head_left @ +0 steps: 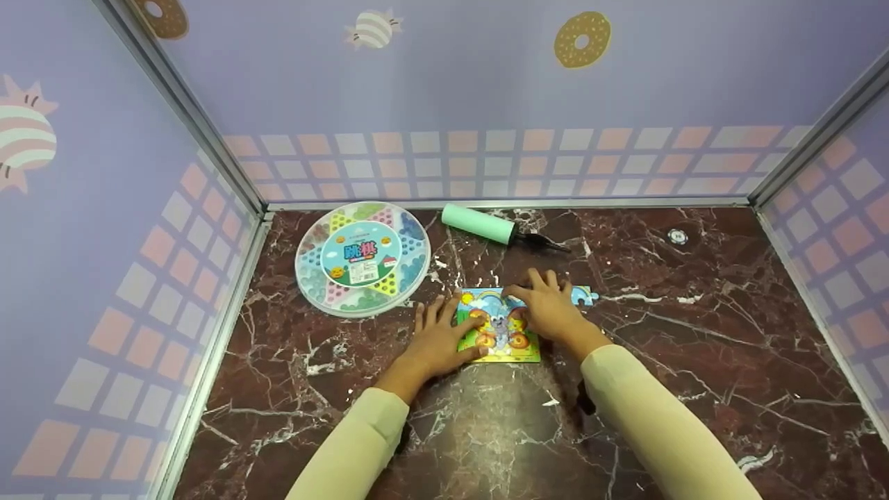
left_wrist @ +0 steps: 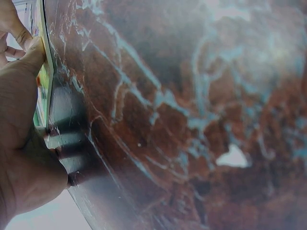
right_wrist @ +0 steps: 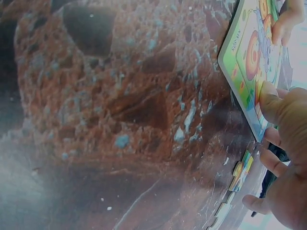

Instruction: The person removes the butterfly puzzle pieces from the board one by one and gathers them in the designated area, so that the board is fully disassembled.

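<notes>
Marbled tbl (head_left: 694, 375), puzzle (head_left: 501, 332) btwn L hand (head_left: 439, 340), spread wide, & R hand (head_left: 555, 311), grip unclear

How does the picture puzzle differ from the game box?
The puzzle is four-sided; the game box is round. The puzzle looks smaller than the box. The left hand and right hand touch the puzzle; neither touches the box. Puzzle and box are both colourful, lying on the table.
</notes>
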The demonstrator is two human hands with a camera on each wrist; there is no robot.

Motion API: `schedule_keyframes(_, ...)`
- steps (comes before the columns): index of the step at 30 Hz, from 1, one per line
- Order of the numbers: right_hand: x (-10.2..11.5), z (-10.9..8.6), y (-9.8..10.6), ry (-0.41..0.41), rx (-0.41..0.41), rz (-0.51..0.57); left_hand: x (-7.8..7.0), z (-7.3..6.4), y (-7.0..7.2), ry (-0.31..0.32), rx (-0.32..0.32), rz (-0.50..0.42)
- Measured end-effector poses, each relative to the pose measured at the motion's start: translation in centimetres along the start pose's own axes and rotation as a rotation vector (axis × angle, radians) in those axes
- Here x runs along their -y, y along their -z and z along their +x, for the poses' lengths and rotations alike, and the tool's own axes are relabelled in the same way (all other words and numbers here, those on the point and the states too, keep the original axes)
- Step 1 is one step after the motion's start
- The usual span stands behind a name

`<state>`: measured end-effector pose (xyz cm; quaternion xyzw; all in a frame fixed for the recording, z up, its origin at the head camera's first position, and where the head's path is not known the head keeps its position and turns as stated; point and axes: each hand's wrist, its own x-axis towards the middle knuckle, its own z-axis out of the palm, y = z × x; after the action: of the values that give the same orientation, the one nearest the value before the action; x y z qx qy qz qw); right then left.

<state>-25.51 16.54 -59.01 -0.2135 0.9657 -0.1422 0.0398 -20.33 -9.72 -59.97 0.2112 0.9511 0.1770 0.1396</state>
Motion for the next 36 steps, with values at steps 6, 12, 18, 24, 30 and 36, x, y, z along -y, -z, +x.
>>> schedule_keyframes(6,-0.11,-0.03,0.1,-0.003,0.02,0.001,0.09,0.17,-0.13,0.003,-0.001,0.004)
schedule_keyframes(12,-0.2,-0.02,-0.04,0.015,-0.025,-0.015,0.14,0.15,-0.07,0.002,-0.004,-0.001)
schedule_keyframes(18,-0.18,0.11,-0.22,0.014,-0.055,-0.013,0.26,0.21,-0.22,-0.005,-0.015,0.012)
schedule_keyframes(24,0.06,0.23,-0.1,-0.009,-0.023,0.003,0.27,0.17,-0.26,-0.005,-0.009,0.001)
schedule_keyframes(30,0.12,0.31,-0.31,-0.022,0.003,0.059,0.2,0.03,-0.13,-0.009,-0.012,-0.005)
schedule_keyframes(36,0.31,0.29,-0.36,0.009,-0.028,0.116,0.19,0.06,-0.17,-0.008,-0.018,-0.007)
